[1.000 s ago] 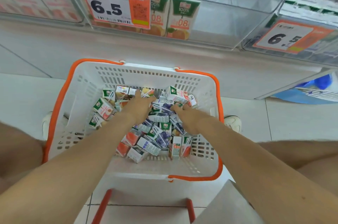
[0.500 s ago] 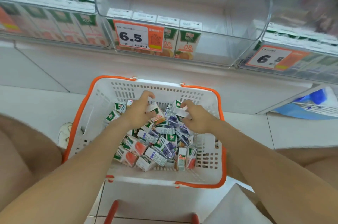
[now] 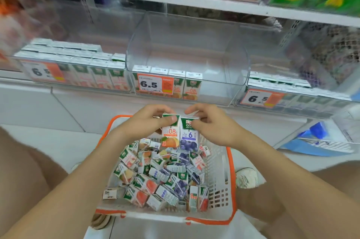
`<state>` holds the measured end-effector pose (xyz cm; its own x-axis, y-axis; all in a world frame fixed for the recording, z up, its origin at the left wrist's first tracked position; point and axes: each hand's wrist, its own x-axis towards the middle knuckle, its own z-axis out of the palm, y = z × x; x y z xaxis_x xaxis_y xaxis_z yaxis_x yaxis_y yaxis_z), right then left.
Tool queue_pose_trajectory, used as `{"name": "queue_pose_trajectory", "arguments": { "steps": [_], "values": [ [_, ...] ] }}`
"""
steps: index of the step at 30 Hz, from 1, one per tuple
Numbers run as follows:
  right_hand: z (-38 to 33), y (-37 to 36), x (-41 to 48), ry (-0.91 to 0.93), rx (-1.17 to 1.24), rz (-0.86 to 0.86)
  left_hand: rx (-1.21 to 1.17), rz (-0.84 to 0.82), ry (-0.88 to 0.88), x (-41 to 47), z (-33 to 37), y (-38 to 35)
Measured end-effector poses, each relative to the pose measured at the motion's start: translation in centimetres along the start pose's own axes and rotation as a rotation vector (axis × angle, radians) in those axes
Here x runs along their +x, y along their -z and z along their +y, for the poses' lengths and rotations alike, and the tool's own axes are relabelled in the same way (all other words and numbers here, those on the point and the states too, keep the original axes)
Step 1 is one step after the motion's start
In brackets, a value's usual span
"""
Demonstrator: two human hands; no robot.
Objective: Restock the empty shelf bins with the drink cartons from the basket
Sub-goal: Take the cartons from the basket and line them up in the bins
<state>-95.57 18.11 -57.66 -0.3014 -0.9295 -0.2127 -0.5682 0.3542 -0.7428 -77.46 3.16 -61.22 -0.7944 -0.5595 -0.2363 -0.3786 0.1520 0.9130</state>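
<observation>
1. The left hand [image 3: 146, 123] pinches the top of an orange carton [image 3: 170, 135] with its thumb and fingers.
2. The right hand [image 3: 214, 125] pinches the top of a blue carton [image 3: 189, 137] the same way.
3. The two cartons stand upright, side by side and touching. They are up in the air over the far end of the basket [image 3: 232, 180].
4. The basket is white with an orange rim. It sits on the floor [image 3: 48, 141] between the person's legs.
5. A pile [image 3: 159, 176] of cartons lies jumbled in the basket.
6. The middle bin [image 3: 224, 82] on the low shelf is clear. A row [image 3: 191, 86] of four cartons stands at its front left, partly behind a price tag [image 3: 155, 83] that says 6.5.
7. The left bin [image 3: 81, 82] is packed with cartons. The right bin [image 3: 292, 100] holds cartons too.
</observation>
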Motion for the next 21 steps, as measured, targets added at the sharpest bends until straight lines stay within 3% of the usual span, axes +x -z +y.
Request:
{"name": "queue_pose_trajectory", "arguments": {
  "steps": [8, 12, 16, 19, 21],
  "values": [
    [-4.5, 6.7, -1.6, 0.151, -0.261, 0.252, 0.175, 0.021, -0.276, -0.1, 8.0, 0.5],
    [-4.8, 10.6, -1.1, 0.176, -0.319, 0.453, 0.168, 0.159, -0.402, 1.7, 11.5, 0.0],
    [-3.9, 13.9, -0.3, 0.13, -0.265, 0.636, 0.291, 0.407, -0.542, 4.3, 14.5, -0.4],
    [-3.4, 15.5, 0.3, 0.115, -0.273, 0.703, 0.363, 0.46, -0.558, 7.0, 15.6, -1.0],
    [-3.0, 15.9, 0.7, 0.112, -0.283, 0.712, 0.496, 0.385, -0.501, 8.7, 15.6, -1.5]
  ]
}}
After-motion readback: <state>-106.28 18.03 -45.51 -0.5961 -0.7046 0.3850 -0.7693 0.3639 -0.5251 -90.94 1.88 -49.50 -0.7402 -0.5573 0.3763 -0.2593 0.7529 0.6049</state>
